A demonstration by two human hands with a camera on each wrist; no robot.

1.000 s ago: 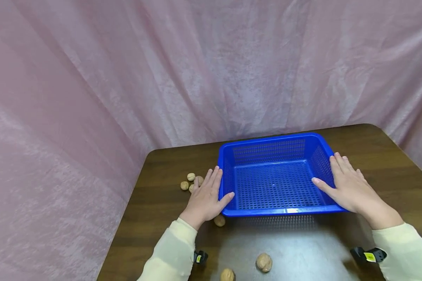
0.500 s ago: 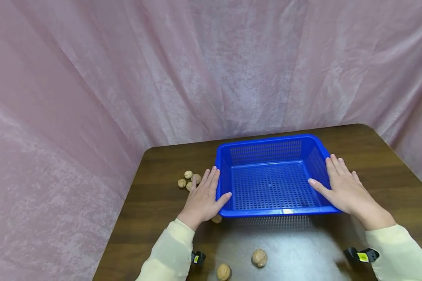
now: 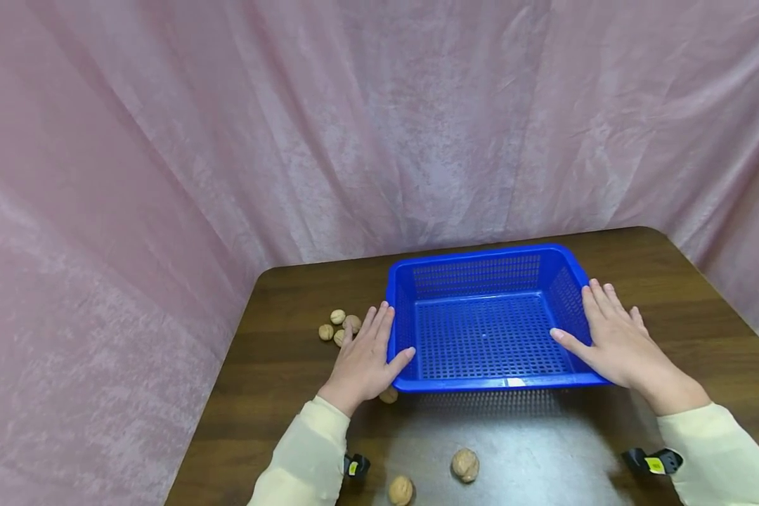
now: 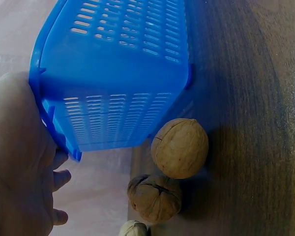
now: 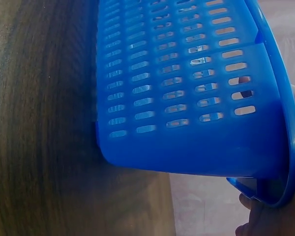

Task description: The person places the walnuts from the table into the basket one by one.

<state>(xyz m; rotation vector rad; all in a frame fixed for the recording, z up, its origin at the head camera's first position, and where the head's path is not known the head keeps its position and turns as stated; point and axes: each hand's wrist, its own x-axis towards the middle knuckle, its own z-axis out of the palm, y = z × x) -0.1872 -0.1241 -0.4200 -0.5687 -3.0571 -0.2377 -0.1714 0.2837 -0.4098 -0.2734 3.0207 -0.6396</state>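
A blue plastic basket [image 3: 493, 383] with slotted walls sits upright on the table, and nothing lies in it. My left hand [image 3: 363, 358] rests on its left rim, fingers straight and thumb over the front left corner. On the right rim lies my right hand [image 3: 616, 344], fingers extended and thumb reaching over the inside. Several walnuts [image 3: 325, 332] are clustered beyond the left fingers. Another walnut [image 3: 388, 395] is partly hidden by the left hand and the basket corner. In the left wrist view a walnut [image 4: 180, 148] lies close beside the basket wall.
Two walnuts, one paler [image 3: 401, 490] and one browner [image 3: 465, 465], lie in front of the basket. The brown wooden table [image 3: 272, 386] ends at a pink curtain [image 3: 379, 140] behind and to the left. Black wrist devices [image 3: 653, 461] hang under both sleeves.
The whole scene has shifted slightly left in the head view. Both hands keep their places on the basket rims, and the walnuts stay put on the table.
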